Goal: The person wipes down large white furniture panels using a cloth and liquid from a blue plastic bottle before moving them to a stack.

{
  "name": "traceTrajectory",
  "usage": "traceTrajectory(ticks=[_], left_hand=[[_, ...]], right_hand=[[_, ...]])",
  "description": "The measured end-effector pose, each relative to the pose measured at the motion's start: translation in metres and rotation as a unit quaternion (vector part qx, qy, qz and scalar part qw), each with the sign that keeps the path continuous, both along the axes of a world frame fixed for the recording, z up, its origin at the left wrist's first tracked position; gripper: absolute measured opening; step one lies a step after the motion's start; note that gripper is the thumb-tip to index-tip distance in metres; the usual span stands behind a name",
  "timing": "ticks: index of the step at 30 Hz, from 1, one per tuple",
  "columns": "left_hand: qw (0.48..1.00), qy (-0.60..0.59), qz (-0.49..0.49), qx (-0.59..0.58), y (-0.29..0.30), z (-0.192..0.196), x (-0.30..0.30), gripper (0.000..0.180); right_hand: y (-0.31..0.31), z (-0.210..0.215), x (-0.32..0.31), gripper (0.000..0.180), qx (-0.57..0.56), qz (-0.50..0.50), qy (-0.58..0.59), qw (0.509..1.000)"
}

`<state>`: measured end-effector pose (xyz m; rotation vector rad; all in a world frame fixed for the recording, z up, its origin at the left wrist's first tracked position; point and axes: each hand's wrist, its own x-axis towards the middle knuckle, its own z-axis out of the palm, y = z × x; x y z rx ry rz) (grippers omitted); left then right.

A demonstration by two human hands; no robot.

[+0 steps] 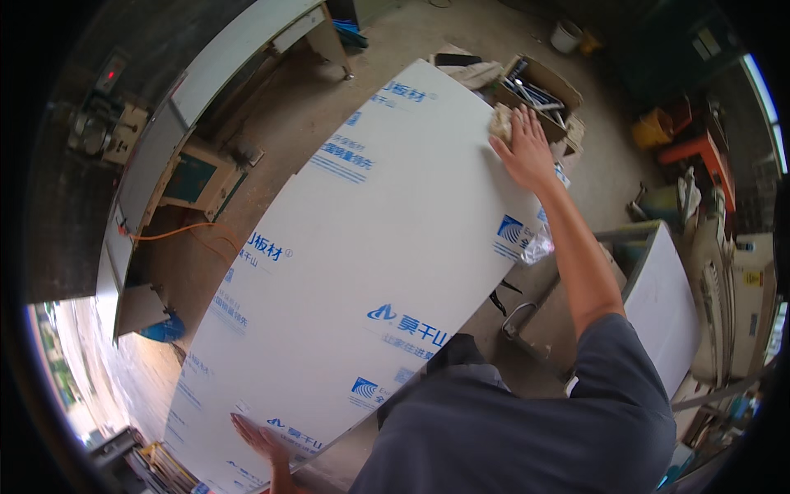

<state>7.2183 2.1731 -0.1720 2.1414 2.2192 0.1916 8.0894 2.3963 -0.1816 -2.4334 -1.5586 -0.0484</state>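
the left hand (262,440) lies with fingers extended, pinching nothing visible, on the near end of the white board (370,230), which slants across the centre. the tan pad (499,124), apparently cloth, sits at the board's far right edge under the right hand (528,155); whether the fingers pinch it cannot be told. caution: uneven hand pressure may tip or slide the board; any grit beneath the pad may scratch the surface.

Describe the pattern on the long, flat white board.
The long, flat white board bears blue lettering and logos, seen best in the head view.
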Motion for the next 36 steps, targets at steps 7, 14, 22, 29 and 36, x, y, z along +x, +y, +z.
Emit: traceTrajectory(ticks=[7, 14, 22, 29, 36], left_hand=[[1.000, 0.010, -0.003, 0.001, 0.013, 0.003, 0.001, 0.075], [0.999, -0.019, 0.032, -0.018, 0.002, 0.020, 0.012, 0.070], [0.977, -0.175, -0.030, 0.117, 0.001, -0.009, -0.021, 0.063], [0.688, -0.619, 0.108, 0.363, -0.081, 0.004, -0.041, 0.048], [0.642, -0.661, 0.269, 0.282, -0.303, -0.029, -0.092, 0.046]], right_hand=[[0.246, -0.004, -0.036, 0.090, -0.006, 0.055, 0.018, 0.998], [0.145, 0.002, -0.043, 0.079, -0.010, 0.150, -0.004, 0.989], [-0.150, -0.007, -0.105, 0.077, -0.046, 0.292, -0.083, 0.952], [-0.250, 0.030, -0.450, 0.095, -0.094, 0.478, -0.032, 0.873], [-0.299, 0.054, -0.776, 0.097, -0.125, 0.684, -0.004, 0.719]])
